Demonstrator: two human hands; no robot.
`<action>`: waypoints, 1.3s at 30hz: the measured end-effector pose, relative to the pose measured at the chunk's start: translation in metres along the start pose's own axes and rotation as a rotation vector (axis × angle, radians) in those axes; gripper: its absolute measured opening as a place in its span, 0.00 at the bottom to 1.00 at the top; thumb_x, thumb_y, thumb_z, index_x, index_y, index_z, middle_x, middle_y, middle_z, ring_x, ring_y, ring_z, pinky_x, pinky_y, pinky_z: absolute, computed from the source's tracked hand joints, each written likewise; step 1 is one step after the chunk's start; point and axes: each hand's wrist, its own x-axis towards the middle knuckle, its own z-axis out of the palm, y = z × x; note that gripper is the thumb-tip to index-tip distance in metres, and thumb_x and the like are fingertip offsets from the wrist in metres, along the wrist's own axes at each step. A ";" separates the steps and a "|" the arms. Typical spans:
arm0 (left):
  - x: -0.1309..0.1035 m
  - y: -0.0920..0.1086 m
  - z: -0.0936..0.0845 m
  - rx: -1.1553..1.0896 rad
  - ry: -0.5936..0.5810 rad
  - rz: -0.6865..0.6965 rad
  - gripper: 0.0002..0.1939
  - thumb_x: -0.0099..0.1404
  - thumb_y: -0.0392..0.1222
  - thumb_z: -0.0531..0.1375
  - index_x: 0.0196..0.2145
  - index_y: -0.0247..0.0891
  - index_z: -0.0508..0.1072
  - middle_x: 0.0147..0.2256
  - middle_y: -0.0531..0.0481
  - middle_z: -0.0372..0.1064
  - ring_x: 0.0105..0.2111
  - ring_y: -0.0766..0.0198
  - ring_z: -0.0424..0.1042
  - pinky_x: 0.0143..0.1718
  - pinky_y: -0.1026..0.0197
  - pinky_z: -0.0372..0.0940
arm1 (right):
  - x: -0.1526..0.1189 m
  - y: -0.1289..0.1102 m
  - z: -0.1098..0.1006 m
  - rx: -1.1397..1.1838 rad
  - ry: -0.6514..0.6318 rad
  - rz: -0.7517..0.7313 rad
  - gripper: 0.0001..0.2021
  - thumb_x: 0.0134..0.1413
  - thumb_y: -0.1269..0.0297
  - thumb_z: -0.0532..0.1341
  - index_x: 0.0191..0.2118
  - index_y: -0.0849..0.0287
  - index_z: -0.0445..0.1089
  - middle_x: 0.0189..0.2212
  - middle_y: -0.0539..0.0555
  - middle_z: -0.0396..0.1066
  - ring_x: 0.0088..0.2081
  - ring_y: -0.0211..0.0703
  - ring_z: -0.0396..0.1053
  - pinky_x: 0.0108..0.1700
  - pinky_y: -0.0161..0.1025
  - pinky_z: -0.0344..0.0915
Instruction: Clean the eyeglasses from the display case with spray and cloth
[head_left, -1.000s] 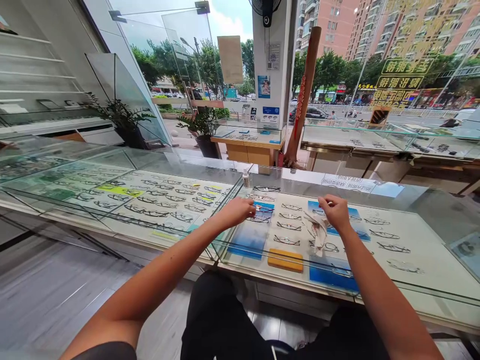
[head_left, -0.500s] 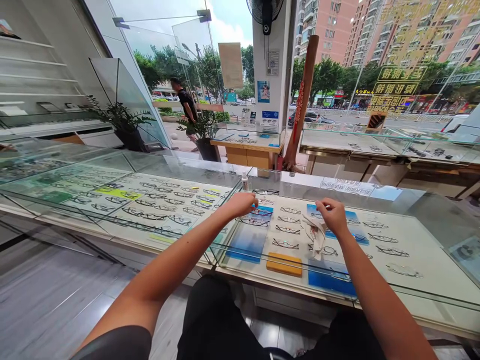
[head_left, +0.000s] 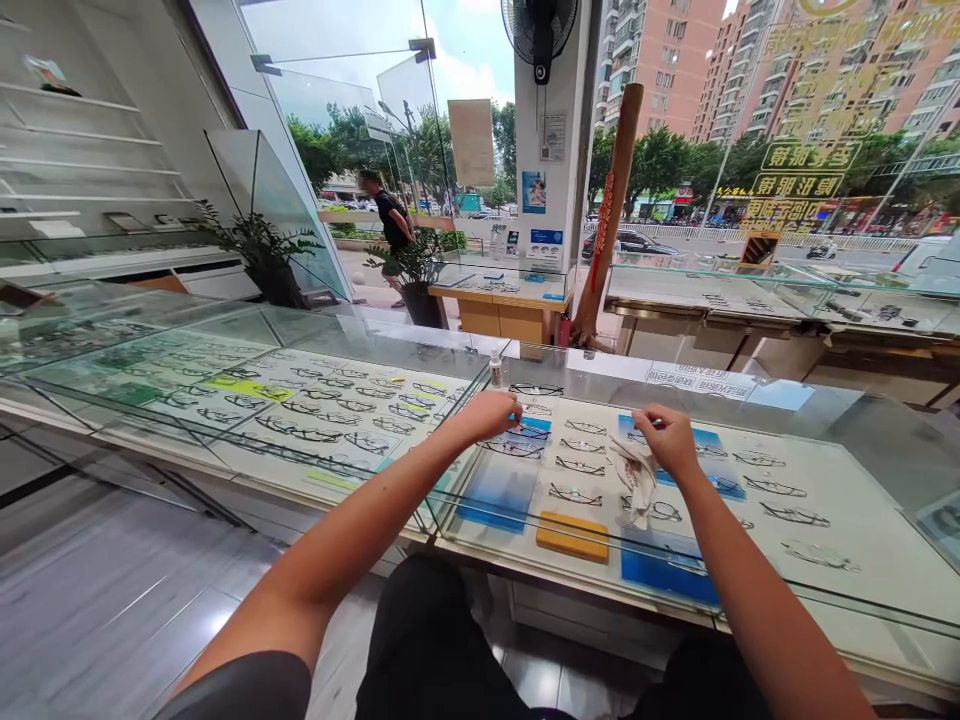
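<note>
The person's left hand is above the glass showcase, near its far left corner. Its fingers curl in, the tips brought narrowly together toward the thumb; whether they grip anything cannot be told. Under and just beside it, a blue sheet lies in the showcase with dark glasses on it. A small bottle with a white cap stands just beyond this hand, upright.

The right hand is well apart from the left, over a second blue sheet. Its thumb and forefinger are bent toward each other with a narrow space showing; what they hold, if anything, is too small to tell. A pale, crumpled cloth is just below and to the left of these fingers; whether the hand grips it is unclear.

Between the hands, a column of thin frames runs toward the person, ending near a yellow case by the front edge. More frames lie to the right of the right arm. A third blue sheet lies near the front, partly behind that arm.
</note>
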 end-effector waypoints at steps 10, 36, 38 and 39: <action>-0.002 0.000 0.002 -0.013 0.024 0.016 0.09 0.68 0.40 0.63 0.41 0.43 0.85 0.43 0.44 0.79 0.41 0.54 0.79 0.40 0.59 0.66 | -0.001 0.000 0.001 -0.020 0.001 0.000 0.18 0.63 0.52 0.62 0.24 0.55 0.73 0.24 0.53 0.77 0.29 0.46 0.71 0.34 0.42 0.66; 0.030 0.049 -0.036 -0.916 0.479 0.081 0.11 0.65 0.49 0.63 0.33 0.38 0.74 0.35 0.49 0.72 0.37 0.61 0.70 0.41 0.59 0.63 | -0.002 -0.008 0.005 0.015 -0.020 -0.011 0.19 0.64 0.51 0.61 0.24 0.55 0.72 0.25 0.53 0.75 0.30 0.46 0.71 0.35 0.42 0.68; 0.045 0.056 -0.032 -1.172 0.476 0.100 0.14 0.65 0.53 0.65 0.34 0.38 0.73 0.36 0.50 0.73 0.37 0.62 0.70 0.42 0.59 0.64 | -0.001 -0.014 0.005 0.040 -0.007 0.002 0.19 0.63 0.52 0.61 0.24 0.54 0.71 0.24 0.53 0.75 0.29 0.46 0.71 0.34 0.42 0.68; 0.053 0.060 -0.031 -1.280 0.474 0.114 0.16 0.64 0.55 0.67 0.34 0.38 0.73 0.35 0.50 0.73 0.36 0.62 0.71 0.42 0.59 0.65 | 0.000 -0.017 0.005 0.053 0.001 0.007 0.18 0.63 0.52 0.62 0.23 0.54 0.71 0.24 0.53 0.74 0.29 0.46 0.70 0.34 0.42 0.68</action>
